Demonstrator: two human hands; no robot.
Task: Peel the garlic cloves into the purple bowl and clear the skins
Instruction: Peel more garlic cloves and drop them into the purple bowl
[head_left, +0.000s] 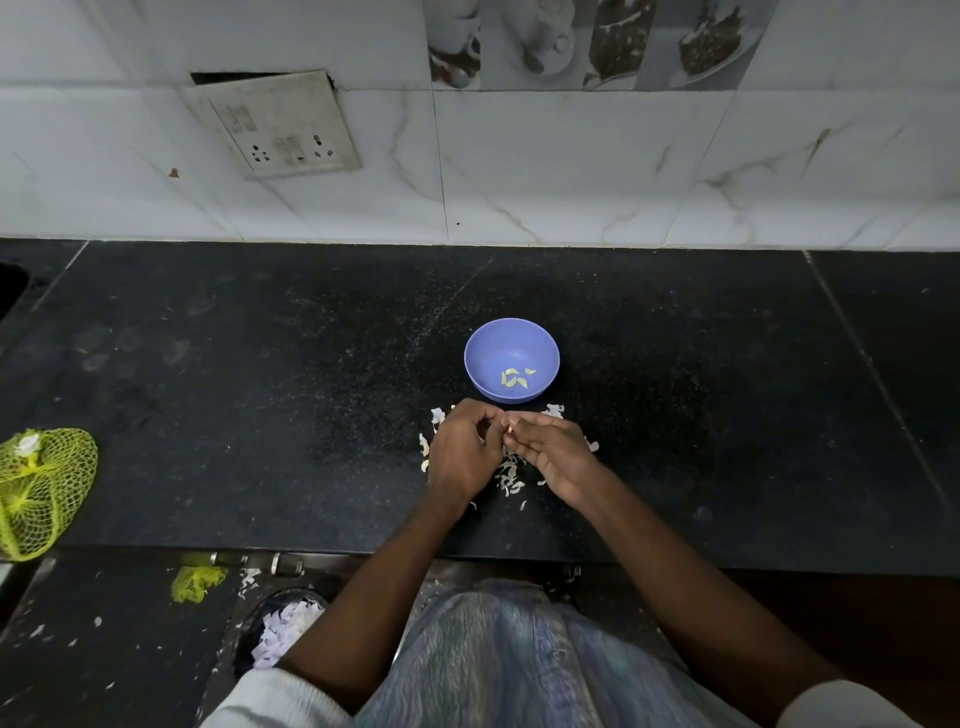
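Both hands meet just near of the purple bowl (511, 360), mid-counter. Left hand (464, 451) and right hand (551, 451) have fingers curled, pinching a small garlic clove (510, 427) between their tips. Bowl: round, smooth plastic, several peeled cloves (515, 378) inside. Papery white skins (510, 474) scattered under and around the hands. Counter (260, 389) is dark speckled stone, wide open room left and right; tiled wall (571, 171) at far edge. Yellow mesh bag (41, 488) at near-left edge.
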